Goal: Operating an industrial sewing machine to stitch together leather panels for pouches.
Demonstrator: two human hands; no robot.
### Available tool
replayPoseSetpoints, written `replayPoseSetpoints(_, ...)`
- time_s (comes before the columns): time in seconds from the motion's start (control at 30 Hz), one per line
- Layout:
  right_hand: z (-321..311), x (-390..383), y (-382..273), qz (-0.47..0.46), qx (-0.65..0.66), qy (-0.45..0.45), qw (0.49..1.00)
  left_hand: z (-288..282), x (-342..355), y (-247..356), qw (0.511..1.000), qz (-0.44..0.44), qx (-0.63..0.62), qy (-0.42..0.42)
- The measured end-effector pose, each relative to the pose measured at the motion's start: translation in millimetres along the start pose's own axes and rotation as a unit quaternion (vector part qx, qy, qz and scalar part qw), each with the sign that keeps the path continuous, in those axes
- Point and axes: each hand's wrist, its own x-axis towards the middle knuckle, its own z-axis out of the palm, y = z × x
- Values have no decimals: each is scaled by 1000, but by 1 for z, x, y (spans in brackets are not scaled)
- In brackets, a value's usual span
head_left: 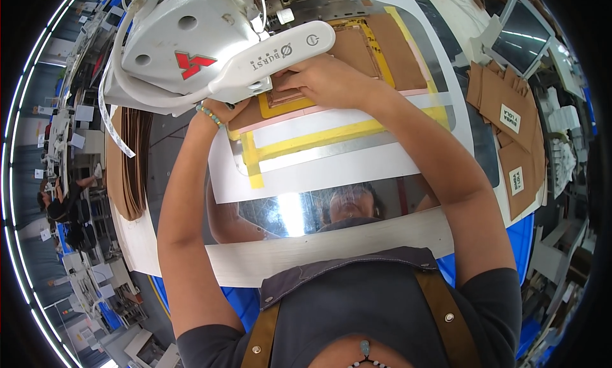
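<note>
My right hand (328, 81) lies on a brown fabric piece (349, 52) in a flat sewing template, fingers stretched out to the left. A white lamp (274, 57) hides part of that hand. Further left, my left hand (221, 109) is at the template's brown left corner, below the white sewing machine head (172, 43). Its fingers are mostly hidden by the machine. Yellow tape (319, 138) edges the template, which rests on a white sheet (344, 167). Another brown panel (396, 52) lies within it on the right.
A stack of brown pieces (127, 164) stands at the left. On the right lie brown pieces with white labels (510, 118), near a tilted screen (523, 33). A shiny metal plate (306, 212) and a pale table edge (331, 247) are nearest me.
</note>
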Motion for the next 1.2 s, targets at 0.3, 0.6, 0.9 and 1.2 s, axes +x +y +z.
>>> replayPoseSetpoints(0.3,-1,-1,-5,-7,-25,-3,1000,-21,23,11,822,-174,-540,-45)
replayPoseSetpoints(0.6,-14,9,-14,-9,-54,-31,998,-25,32,-7,949,-112,-293,36)
replayPoseSetpoints(0.9,-11,16,-10,-5,-69,-70,995,-24,26,-23,984,-87,-155,20)
replayPoseSetpoints(1.2,-9,13,0,-27,-67,-41,997,-18,20,-35,997,-69,-10,16)
